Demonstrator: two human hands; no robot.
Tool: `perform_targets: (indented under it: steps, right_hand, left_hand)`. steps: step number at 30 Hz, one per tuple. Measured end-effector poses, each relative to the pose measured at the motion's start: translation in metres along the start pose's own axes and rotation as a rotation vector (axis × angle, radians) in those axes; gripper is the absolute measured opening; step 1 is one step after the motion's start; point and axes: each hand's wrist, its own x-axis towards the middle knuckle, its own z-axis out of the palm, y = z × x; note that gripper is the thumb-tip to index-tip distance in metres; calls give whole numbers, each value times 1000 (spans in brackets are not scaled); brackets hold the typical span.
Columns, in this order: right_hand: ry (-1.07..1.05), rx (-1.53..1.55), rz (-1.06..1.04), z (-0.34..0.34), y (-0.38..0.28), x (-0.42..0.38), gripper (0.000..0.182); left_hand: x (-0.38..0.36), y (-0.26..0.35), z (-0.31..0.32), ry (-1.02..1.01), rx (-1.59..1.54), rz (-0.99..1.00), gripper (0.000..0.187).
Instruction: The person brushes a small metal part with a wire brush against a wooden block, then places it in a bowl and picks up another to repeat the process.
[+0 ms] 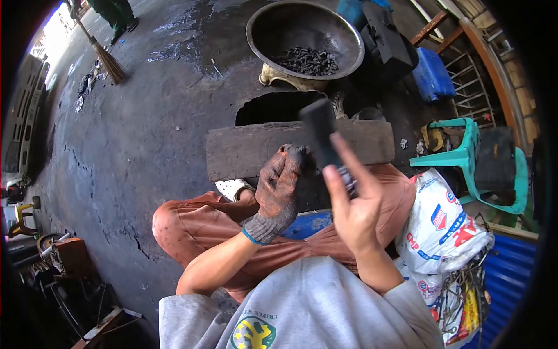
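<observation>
My left hand (278, 183), in a grey work glove stained dark and reddish, is closed with its fingertips around a small dark piece (307, 157) whose kind I cannot make out. In my right hand (358, 212), which is bare, is a dark tool with a broad, blunt-ended blade (321, 131), smeared by motion. Its blade points up and away, just right of the glove. Beneath both hands, a worn wooden plank (244, 152) lies across in front of my knees. A dark opening (273, 109) shows just behind the plank.
A large metal basin (256, 38) with several black chunks (311, 61) stands ahead. To the right are a teal plastic chair (465, 154), a blue jerrycan (433, 75) and white printed sacks (436, 227). A person (113, 14) with a broom (107, 61) stands far left.
</observation>
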Motion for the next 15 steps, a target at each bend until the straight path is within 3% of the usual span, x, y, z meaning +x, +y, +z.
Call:
perform_targets:
  steps: [2, 3, 5, 6, 8, 9, 10, 12, 15]
  right_hand:
    - [54, -43, -42, 5, 17, 10, 42]
    - [114, 38, 37, 4, 16, 15, 41]
    - [27, -40, -43, -1, 2, 10, 41]
    - [-28, -51, -135, 0, -2, 7, 42]
    - [42, -102, -68, -3, 9, 13, 43]
    - [74, -59, 28, -8, 4, 15, 43]
    - [104, -14, 122, -12, 0, 16, 44]
    - [-33, -78, -130, -9, -14, 5, 44]
    - [26, -127, 67, -7, 9, 12, 46]
  left_hand:
    - [1, 3, 3, 43, -117, -115, 23]
    - [3, -1, 4, 50, -119, -113, 23]
    - [9, -12, 1, 84, 107, 344, 18]
    - [11, -13, -2, 74, 112, 344, 18]
    - [12, -15, -5, 74, 259, 423, 14]
    - [11, -6, -6, 32, 209, 360, 27]
    - [11, -7, -5, 36, 206, 362, 27]
    - [11, -12, -6, 91, 314, 406, 26]
    - [5, -20, -5, 84, 142, 332, 25]
